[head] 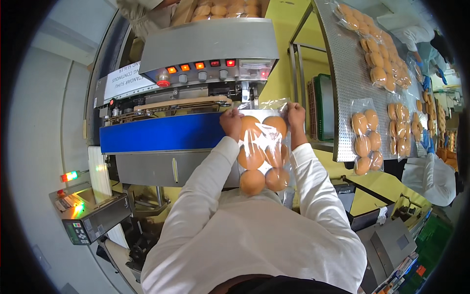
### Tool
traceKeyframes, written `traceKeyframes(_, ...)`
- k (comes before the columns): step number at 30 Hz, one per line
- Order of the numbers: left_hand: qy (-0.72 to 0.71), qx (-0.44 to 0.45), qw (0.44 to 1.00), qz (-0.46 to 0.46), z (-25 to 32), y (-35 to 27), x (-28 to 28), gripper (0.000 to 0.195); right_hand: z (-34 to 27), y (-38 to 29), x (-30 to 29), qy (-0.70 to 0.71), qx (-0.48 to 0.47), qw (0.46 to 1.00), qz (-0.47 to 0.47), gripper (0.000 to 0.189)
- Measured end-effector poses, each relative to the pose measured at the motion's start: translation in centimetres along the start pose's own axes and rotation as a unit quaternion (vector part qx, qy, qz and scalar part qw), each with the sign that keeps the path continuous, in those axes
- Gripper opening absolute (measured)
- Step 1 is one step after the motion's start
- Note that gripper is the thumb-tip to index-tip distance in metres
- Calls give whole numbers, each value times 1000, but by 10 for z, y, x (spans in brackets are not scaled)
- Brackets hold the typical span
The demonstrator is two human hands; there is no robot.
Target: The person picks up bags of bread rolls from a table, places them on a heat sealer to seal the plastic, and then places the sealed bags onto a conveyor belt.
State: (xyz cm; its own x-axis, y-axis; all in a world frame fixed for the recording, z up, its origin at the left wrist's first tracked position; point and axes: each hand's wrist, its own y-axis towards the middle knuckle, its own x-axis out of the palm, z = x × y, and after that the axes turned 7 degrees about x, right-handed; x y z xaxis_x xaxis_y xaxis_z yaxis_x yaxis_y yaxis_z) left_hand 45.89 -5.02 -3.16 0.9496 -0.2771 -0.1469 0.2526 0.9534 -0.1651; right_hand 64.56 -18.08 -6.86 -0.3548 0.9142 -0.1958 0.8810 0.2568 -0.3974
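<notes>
A clear plastic bag of several round buns [252, 156] lies flat before me, its open-looking upper edge pointing at the band sealer [209, 44]. My left hand [231, 122] pinches the upper left corner of the bag, close to the end of the sealer's blue conveyor [161, 133]. At the opposite upper corner, my right hand [296, 115] grips the film. Between both hands the plastic is stretched fairly taut, just below the sealer's intake end. Glare hides part of the bag's middle.
Bagged buns [367, 139] rest on a perforated metal table [345, 73] at right, where people in gloves work. A carton of buns [227, 9] stands behind the sealer. Green crates [324, 106] sit below the table. At lower left is a machine with a keypad [78, 231].
</notes>
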Motion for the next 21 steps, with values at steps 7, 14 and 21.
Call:
traceKeyframes(7, 91, 72, 993, 0, -13, 0, 6, 23, -11, -22, 1, 185, 10, 982, -34, 11)
traceKeyframes(14, -113, -42, 993, -15, -18, -17, 31, 22, -2, 6, -33, 142, 80, 987, 5, 14)
traceKeyframes(21, 41, -22, 990, 133, -22, -44, 38, 23, -12, 8, -25, 188, 70, 979, -38, 12)
